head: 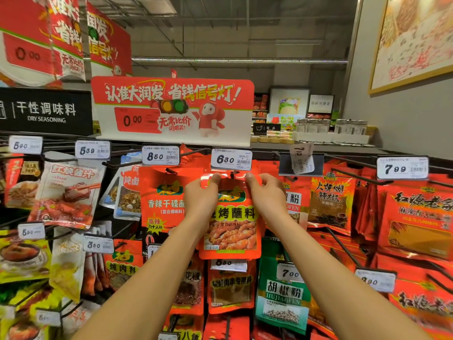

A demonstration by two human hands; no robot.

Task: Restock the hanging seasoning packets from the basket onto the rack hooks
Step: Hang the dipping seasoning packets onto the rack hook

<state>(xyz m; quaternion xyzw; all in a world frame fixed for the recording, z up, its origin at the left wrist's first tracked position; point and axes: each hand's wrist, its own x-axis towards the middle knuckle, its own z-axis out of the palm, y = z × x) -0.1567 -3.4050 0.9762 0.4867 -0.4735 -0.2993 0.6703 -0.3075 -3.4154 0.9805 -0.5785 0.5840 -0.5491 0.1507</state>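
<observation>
Both bare forearms reach up from the bottom edge toward the rack (353, 177), a wall of black hooks crowded with hanging packets and white price tags. Above it stands a red-and-white sign (172, 110) printed 0.00, with a black "DRY SEASONING" board (45, 111) to its left. Among the hanging stock, a green packet (282, 298) sits low right of centre, and a red packet with a yellow burst (163, 204) hangs just left of the hands.

Held between the hands is the red packet (231, 222), showing fried pieces on its front. It hangs upright, its top edge right under the 6.30 tag (231, 159). The left hand (199, 198) pinches the packet's upper left corner, thumb on the front. The right hand (266, 196) pinches the upper right corner the same way. The hook hole sits between the two thumbs; whether the hook is through it cannot be told. No basket is in view.
</observation>
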